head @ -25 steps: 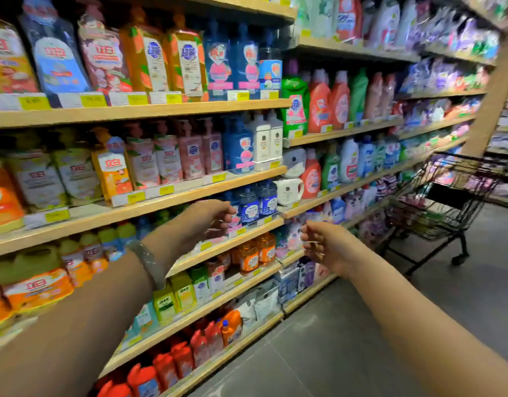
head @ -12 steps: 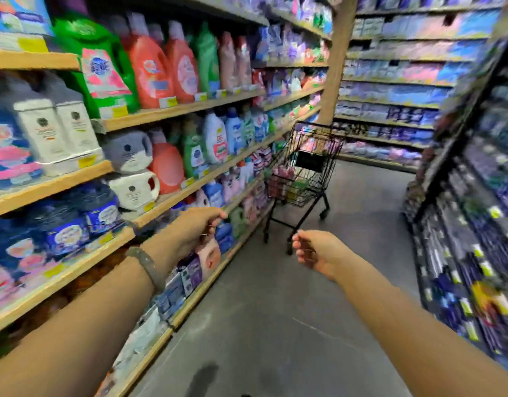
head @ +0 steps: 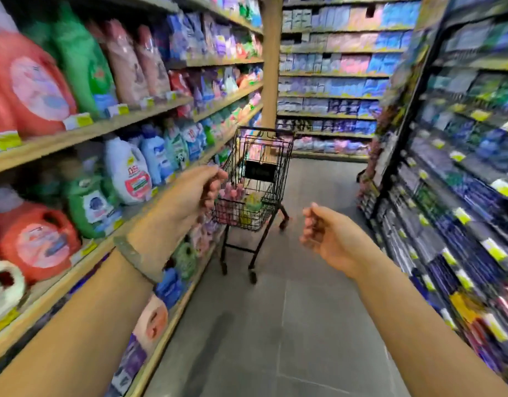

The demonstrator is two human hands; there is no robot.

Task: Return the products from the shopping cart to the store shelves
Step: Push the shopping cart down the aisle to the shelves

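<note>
The shopping cart [head: 255, 179], a small black wire one on castors, stands in the aisle just above the centre of the view, at about 12 o'clock from the two hands, its handle toward the camera. Products [head: 241, 202] lie in its basket: pinkish packs on the left side and something yellow-green beside them; blur hides what they are. The left hand [head: 194, 193] reaches forward at about 10 o'clock from the frame's centre, fingers loosely curled and holding nothing, overlapping the cart's near left corner in the view; whether it touches the wire cannot be told. A greenish band [head: 136, 257] circles that wrist. The right hand [head: 330, 237] hangs at about 3 o'clock, well apart from the left, also loosely curled and empty, short of the cart. From 7 to 11 o'clock run the wooden store shelves [head: 83, 133], stocked with red, green and white detergent jugs [head: 32, 84] and yellow price tags. A wooden pillar [head: 271, 61] rises at 12 o'clock behind the cart, with more shelving beyond. From 1 to 5 o'clock stands a dark rack [head: 459, 156] of small packages. The grey tiled floor [head: 275, 325] fills 6 o'clock.
</note>
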